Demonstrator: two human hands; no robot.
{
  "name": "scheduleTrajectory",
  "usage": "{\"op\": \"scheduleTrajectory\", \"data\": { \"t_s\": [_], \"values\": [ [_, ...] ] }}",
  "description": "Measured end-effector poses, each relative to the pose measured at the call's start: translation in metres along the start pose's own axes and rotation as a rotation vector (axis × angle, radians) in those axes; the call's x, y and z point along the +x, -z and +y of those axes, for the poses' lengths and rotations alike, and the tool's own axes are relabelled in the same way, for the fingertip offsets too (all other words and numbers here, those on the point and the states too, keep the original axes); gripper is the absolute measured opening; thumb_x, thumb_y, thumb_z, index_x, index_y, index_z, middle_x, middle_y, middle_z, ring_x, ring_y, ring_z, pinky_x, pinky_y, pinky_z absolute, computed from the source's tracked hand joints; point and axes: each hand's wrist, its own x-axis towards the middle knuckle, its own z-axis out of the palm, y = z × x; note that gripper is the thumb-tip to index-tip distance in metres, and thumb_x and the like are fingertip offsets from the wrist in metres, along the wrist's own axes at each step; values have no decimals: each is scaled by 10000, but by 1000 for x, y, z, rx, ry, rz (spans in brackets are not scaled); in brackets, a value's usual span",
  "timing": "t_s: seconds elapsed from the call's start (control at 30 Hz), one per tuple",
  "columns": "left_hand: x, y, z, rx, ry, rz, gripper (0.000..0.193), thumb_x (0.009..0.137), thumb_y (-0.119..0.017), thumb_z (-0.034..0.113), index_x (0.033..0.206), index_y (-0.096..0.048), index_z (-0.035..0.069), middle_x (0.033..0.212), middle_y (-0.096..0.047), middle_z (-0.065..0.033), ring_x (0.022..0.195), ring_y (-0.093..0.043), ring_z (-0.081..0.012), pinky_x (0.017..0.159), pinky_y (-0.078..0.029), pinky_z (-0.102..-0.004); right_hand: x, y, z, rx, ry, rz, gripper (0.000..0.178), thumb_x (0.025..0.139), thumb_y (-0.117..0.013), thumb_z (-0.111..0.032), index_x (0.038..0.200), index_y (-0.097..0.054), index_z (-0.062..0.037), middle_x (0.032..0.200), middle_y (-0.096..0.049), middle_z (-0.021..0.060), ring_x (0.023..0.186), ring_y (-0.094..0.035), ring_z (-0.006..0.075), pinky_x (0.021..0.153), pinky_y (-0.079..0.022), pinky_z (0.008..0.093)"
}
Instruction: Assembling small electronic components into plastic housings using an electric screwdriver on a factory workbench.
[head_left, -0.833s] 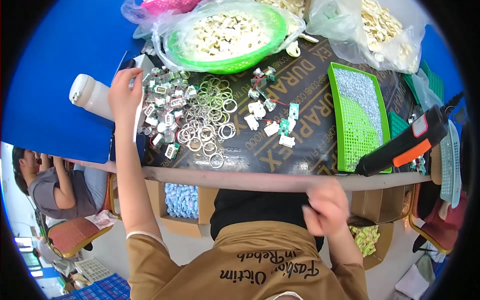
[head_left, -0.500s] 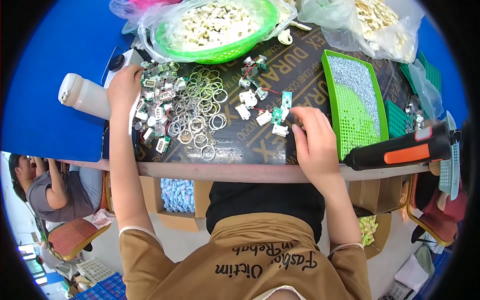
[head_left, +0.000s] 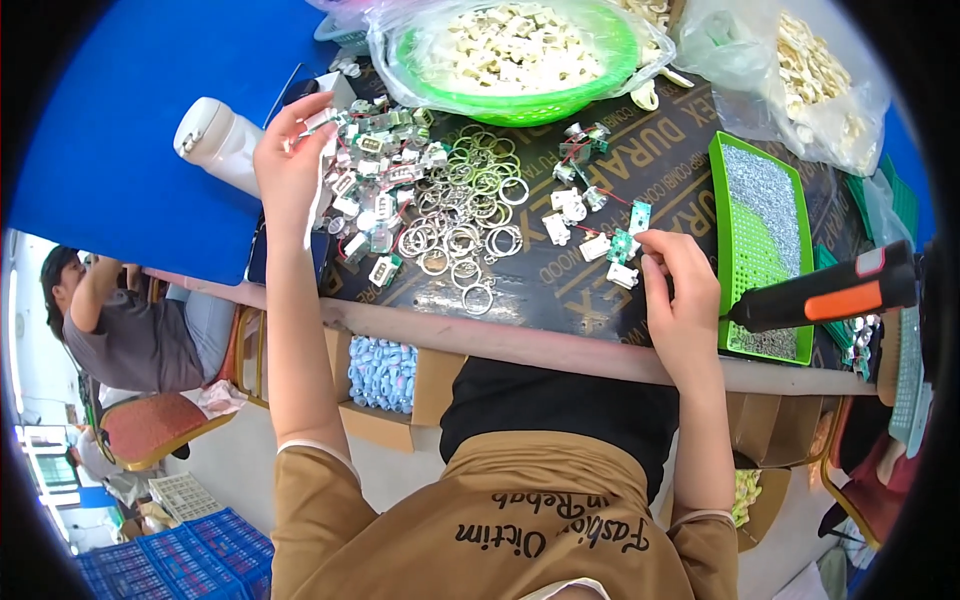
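Note:
My left hand (head_left: 288,172) is at the left edge of a pile of small light modules (head_left: 375,165), which have clear caps, green boards and red wires. Its thumb and fingertips pinch one small clear-and-white module (head_left: 321,119). My right hand (head_left: 687,300) rests near the table's front edge, thumb and index finger slightly apart with nothing seen between them. The index fingertip is at a green circuit board (head_left: 622,246) with white housings (head_left: 594,247) around it. Between the hands lies a heap of metal split key rings (head_left: 462,235).
A green basket (head_left: 520,108) of white plastic parts stands at the back. A green tray (head_left: 717,185) of small metal pieces lies right, with a black-and-orange handheld tool (head_left: 825,292) over its near end. A white bottle (head_left: 218,145) is left. Bagged cream parts (head_left: 810,65) lie back right.
The whole view has shifted, so the table appears farther right. My left fingers have come up from the pile with a small module between them. My right hand stays by the circuit board.

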Motion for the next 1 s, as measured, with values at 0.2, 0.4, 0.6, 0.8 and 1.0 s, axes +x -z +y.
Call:
{"op": "scheduleTrajectory", "data": {
  "t_s": [0.2, 0.4, 0.6, 0.8, 1.0],
  "values": [
    [-8, 9, 28, -777, 276, -12, 276, 845, -516, 42, 1107, -498, -43, 993, -562, -112, 899, -565, -215, 787, -456, -292, -3, 2, -4, 33, 83, 54, 138, 780, -509, 38, 897, -565, -10, 798, -565, 114, 719, -546, 263, 645, -429, 323],
    [-45, -30, 64, -1033, 339, -259, 264, 861, -488, 36, 1117, -498, -28, 981, -566, -115, 866, -585, -202, 724, -469, -256, -11, 1, -16, 326, 25, -16, 118, 784, -536, 19, 890, -586, 3, 795, -574, 93, 687, -551, 179, 615, -432, 262],
    [-101, -92, 120, -696, 104, -500, 205, 719, -588, -106, 904, -615, -21, 1021, -513, -102, 902, -553, -158, 737, -477, -242, -11, 3, -34, 597, 175, -7, 401, 701, -677, -91, 1062, -524, -4, 981, -554, 118, 881, -544, 223, 779, -434, 307],
    [-123, -118, 137, -785, 62, -535, 241, 682, -636, -106, 907, -624, -19, 989, -548, -109, 907, -560, -172, 730, -488, -254, -29, 8, -21, 702, 171, 117, 460, 628, -729, -67, 1034, -524, 0, 952, -566, 112, 824, -551, 234, 735, -445, 309],
    [-129, -119, 138, -645, -117, -497, 221, 607, -703, -40, 812, -634, 8, 842, -619, -108, 774, -604, -196, 664, -487, -257, -45, 18, -9, 539, 188, 157, 429, 623, -710, -24, 1012, -532, 3, 895, -569, 123, 802, -561, 223, 710, -452, 296]
  ]
}}
